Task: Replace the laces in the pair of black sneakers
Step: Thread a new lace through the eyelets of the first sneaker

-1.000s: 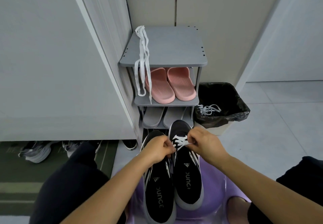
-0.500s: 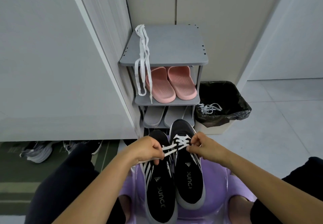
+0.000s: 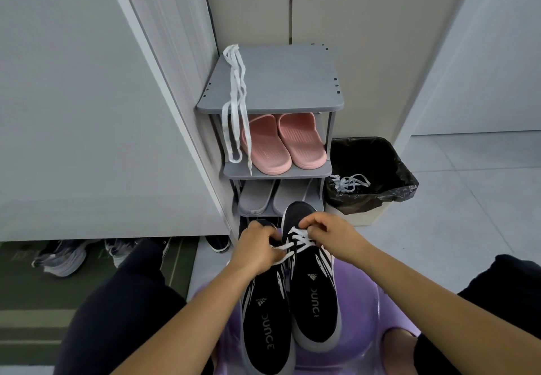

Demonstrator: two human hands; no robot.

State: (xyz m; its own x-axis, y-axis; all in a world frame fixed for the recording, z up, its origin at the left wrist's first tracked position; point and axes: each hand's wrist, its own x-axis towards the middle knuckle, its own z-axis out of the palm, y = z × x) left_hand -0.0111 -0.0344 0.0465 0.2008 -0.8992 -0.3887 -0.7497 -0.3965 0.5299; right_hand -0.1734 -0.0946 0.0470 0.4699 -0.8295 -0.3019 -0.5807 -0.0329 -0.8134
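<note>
- The left hand had its grip curled round the white lace, which ran off toward 3 o'clock.
- The right hand pinched the same lace (at its grip's 9 o'clock) over the black sneaker.

Left sneaker and right sneaker side by side on the stool. Behind them, the shoe rack: spare laces draped over its top's left edge, slippers on the shelf below. Right of the rack, a bin holding loose laces

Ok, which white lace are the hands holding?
The lace across the right black sneaker, pinched by left hand and right hand; the rack lace and the bin lace are untouched.
</note>
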